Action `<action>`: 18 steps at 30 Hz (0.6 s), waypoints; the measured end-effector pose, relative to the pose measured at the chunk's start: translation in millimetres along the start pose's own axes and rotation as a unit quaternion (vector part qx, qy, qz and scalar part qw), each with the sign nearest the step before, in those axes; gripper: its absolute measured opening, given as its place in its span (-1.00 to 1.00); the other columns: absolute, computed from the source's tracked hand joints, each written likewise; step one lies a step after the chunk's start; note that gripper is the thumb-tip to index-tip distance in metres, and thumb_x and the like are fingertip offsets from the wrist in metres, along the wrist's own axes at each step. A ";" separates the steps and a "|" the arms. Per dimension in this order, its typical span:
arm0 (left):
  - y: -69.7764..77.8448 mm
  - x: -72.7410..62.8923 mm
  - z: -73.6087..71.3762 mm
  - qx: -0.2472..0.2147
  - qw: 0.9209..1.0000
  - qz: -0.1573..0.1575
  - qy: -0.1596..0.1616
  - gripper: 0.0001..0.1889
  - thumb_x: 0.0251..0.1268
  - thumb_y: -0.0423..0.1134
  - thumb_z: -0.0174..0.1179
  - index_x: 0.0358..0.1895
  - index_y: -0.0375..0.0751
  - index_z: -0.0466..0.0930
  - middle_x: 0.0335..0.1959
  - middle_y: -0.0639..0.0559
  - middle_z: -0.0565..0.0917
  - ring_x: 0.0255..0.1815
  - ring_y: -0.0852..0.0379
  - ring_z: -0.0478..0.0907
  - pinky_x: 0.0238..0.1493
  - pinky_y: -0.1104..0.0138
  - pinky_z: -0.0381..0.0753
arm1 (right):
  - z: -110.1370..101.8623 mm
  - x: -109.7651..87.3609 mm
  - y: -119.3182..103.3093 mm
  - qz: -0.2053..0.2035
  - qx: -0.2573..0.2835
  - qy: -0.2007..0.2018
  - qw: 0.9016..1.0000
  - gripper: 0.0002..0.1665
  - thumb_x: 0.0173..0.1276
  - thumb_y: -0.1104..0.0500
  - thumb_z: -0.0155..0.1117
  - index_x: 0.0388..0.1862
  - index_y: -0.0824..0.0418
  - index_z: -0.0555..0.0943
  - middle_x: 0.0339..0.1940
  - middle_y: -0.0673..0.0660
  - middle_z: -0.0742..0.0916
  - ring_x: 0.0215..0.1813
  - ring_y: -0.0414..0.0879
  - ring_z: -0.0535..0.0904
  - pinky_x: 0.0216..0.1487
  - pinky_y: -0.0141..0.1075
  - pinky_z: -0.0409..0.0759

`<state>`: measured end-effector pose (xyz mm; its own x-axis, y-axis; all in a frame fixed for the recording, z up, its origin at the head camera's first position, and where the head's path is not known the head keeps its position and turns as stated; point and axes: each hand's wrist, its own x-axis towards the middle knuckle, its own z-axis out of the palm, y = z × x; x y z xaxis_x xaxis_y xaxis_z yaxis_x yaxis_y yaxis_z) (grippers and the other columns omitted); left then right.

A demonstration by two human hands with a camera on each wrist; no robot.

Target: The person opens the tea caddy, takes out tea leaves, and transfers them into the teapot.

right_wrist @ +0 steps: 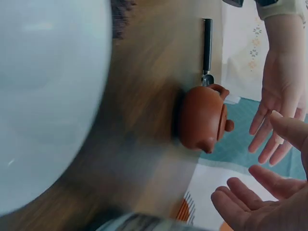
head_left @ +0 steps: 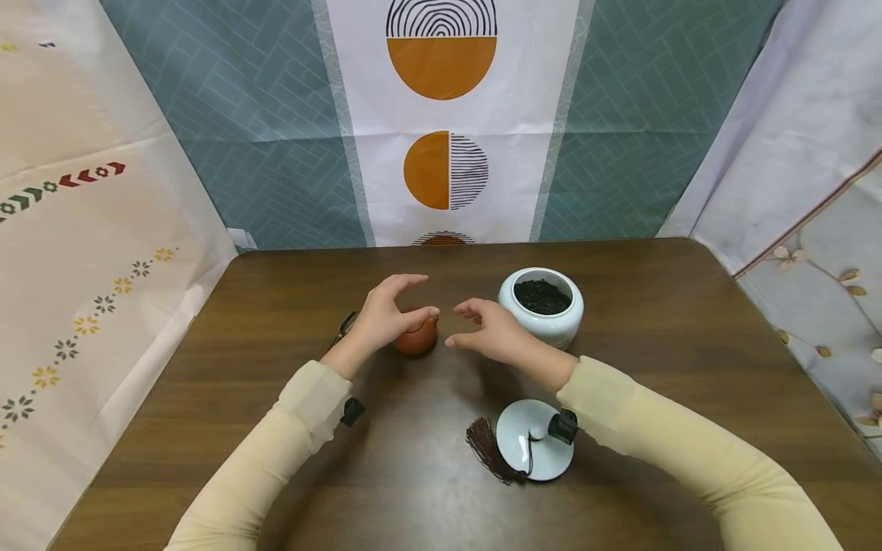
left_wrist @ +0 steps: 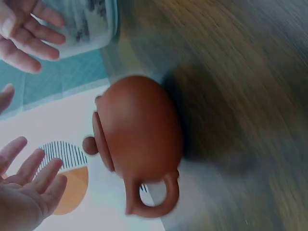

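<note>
My left hand (head_left: 386, 314) is raised above a small reddish-brown clay teapot (head_left: 416, 343), thumb and fingers spread apart and holding nothing. In the left wrist view the teapot (left_wrist: 142, 127) stands upright on the table with its knobbed lid (left_wrist: 99, 139) on and its loop handle (left_wrist: 159, 209) free. To the right, my right hand (head_left: 496, 330) hovers with bent, parted fingers and nothing in it, palm toward the left hand. Beside its wrist stands a white round jar (head_left: 561, 327) holding dark loose tea leaves (head_left: 542, 297). The right wrist view shows the teapot's short spout (right_wrist: 207, 146).
A pale jar lid (head_left: 517, 436) with a brown tassel (head_left: 488, 451) lies on the wooden table (head_left: 413, 497) below my right forearm. Behind the left wrist lies a black-handled spoon (right_wrist: 207, 48). Patterned cloths (head_left: 276, 138) hang around the table's far and side edges.
</note>
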<state>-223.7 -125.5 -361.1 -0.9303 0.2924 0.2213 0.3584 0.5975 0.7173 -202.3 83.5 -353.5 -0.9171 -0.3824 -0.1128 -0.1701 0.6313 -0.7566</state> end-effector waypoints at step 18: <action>19.7 20.1 48.7 -0.147 0.987 -0.005 -0.058 -0.21 0.07 -0.16 0.42 0.40 0.01 0.24 0.40 0.02 0.30 0.38 -0.10 0.30 0.28 -0.05 0.38 | -18.2 -75.2 43.5 -0.120 -0.091 0.059 0.987 -0.48 0.13 0.11 0.45 0.04 0.31 0.59 -0.01 0.17 0.70 0.06 0.08 0.61 0.09 -0.03 0.56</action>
<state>-231.6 -71.5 -374.7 -0.9128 0.3807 0.1481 0.2949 0.3635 0.8837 -147.4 152.1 -366.2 -0.8760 -0.4615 0.1404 -0.4404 0.6465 -0.6230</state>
